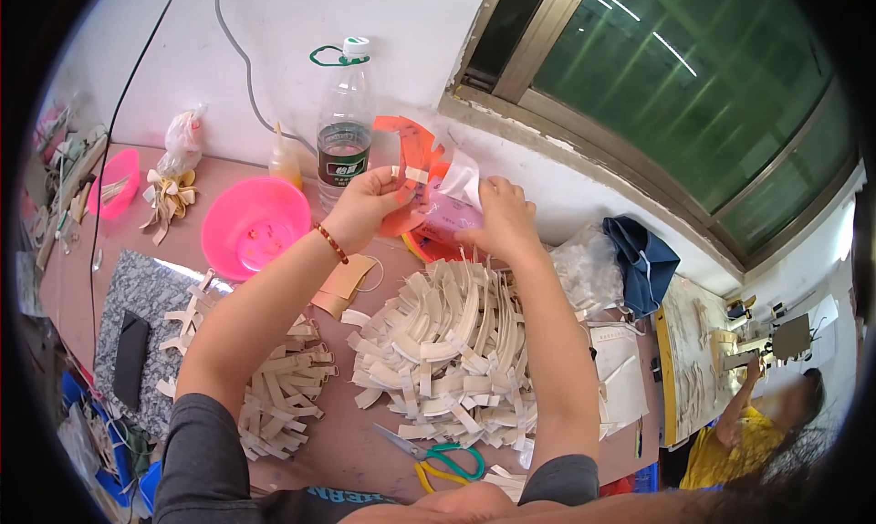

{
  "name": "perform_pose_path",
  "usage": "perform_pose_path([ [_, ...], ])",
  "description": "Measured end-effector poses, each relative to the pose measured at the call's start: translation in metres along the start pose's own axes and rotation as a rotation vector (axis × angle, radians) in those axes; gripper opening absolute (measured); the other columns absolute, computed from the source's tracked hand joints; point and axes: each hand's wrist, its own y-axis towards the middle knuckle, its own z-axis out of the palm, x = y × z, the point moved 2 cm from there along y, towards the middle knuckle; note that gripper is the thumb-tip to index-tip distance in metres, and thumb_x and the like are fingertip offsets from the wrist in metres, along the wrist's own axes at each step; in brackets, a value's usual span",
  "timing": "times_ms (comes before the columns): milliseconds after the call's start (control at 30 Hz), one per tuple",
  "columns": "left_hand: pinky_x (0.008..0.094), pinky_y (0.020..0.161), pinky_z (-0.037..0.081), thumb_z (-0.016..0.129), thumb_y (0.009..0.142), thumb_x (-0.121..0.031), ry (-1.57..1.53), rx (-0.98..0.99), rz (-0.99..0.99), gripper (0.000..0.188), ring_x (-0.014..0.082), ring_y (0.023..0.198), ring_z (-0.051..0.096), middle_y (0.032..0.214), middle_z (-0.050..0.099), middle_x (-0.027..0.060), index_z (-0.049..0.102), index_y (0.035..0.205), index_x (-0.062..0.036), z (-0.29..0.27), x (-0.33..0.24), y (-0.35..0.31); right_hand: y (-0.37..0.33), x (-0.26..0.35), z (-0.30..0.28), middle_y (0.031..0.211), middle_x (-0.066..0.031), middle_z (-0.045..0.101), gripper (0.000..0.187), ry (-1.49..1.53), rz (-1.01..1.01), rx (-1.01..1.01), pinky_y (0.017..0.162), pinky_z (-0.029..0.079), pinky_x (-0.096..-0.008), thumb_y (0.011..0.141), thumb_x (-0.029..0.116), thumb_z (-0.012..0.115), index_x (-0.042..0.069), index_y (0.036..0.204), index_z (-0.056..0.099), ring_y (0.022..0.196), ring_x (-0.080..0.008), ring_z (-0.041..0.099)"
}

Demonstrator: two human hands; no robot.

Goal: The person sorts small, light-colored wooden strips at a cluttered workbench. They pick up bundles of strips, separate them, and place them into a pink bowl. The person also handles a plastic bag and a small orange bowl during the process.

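My left hand (367, 205), a beaded bracelet at its wrist, pinches a cut orange-red sheet (415, 145) over the back of the table. A small cream piece (417, 175) shows at its fingertips. Close by on the right, my right hand (507, 221) is closed on a pink-purple packet (452, 216) with a whitish end, which partly overlaps the sheet. Below the hands lies a big heap of cream strips (438, 342). A second heap of strips (290, 387) lies under my left forearm, partly hidden by it.
A pink bowl (239, 216), a large plastic bottle (345, 136) and a small glue bottle (285, 164) stand at the back left. Scissors (447, 460) lie at the near edge. A granite slab (128, 296) is at left. Another person (730, 446) sits far right.
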Motion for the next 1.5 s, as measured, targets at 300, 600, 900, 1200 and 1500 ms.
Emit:
perform_pose_path([
  [300,0.0276,0.082,0.054,0.055,0.096,-0.011,0.053,0.17,0.037,0.021,0.0125,0.093,0.063,0.104,0.065,0.0053,0.057,0.116,-0.0028,0.057,-0.009,-0.052,-0.061,0.04,-0.078,0.098,-0.0106,0.062,0.034,0.834,-0.064,-0.25,0.076,0.05,-0.0326,0.08,0.016,0.07,0.002,0.11,0.061,0.082,-0.0215,0.062],
  [600,0.0306,0.091,0.05,0.052,0.098,-0.015,-0.05,0.238,-0.136,0.024,0.0159,0.098,0.063,0.105,0.065,0.0073,0.057,0.117,-0.0017,0.1,-0.008,-0.148,-0.136,0.065,-0.088,0.085,-0.0059,0.057,0.03,1.06,-0.041,-0.252,0.064,0.049,-0.026,0.076,0.012,0.077,0.0,0.097,0.058,0.068,-0.0121,0.057],
  [900,0.0308,0.076,0.054,0.052,0.098,-0.02,-0.099,0.046,-0.24,0.022,0.0122,0.082,0.063,0.083,0.065,0.0057,0.062,0.098,-0.001,0.123,-0.004,-0.241,-0.227,0.109,-0.083,0.08,-0.0065,0.056,0.017,0.975,-0.148,-0.328,0.059,0.046,-0.0303,0.076,0.005,0.074,0.004,0.079,0.058,0.072,-0.0182,0.059],
  [1200,0.0261,0.066,0.052,0.051,0.098,-0.019,-0.08,-0.068,-0.123,0.023,0.0077,0.07,0.06,0.081,0.065,0.0029,0.065,0.1,-0.0013,0.125,0.028,-0.3,-0.302,0.144,-0.044,0.086,-0.0061,0.055,0.017,1.46,0.028,-0.52,0.064,0.045,-0.0255,0.084,0.01,0.071,0.003,0.09,0.057,0.071,-0.0135,0.055],
  [1500,0.0223,0.064,0.052,0.049,0.1,-0.019,-0.023,-0.025,-0.262,0.024,0.006,0.072,0.06,0.085,0.064,0.0014,0.063,0.103,-0.0002,0.128,0.042,-0.332,-0.326,0.138,-0.014,0.073,0.003,0.057,0.01,1.686,0.28,-0.219,0.053,0.04,-0.0179,0.093,0.011,0.061,0.005,0.086,0.058,0.058,-0.0024,0.048],
])
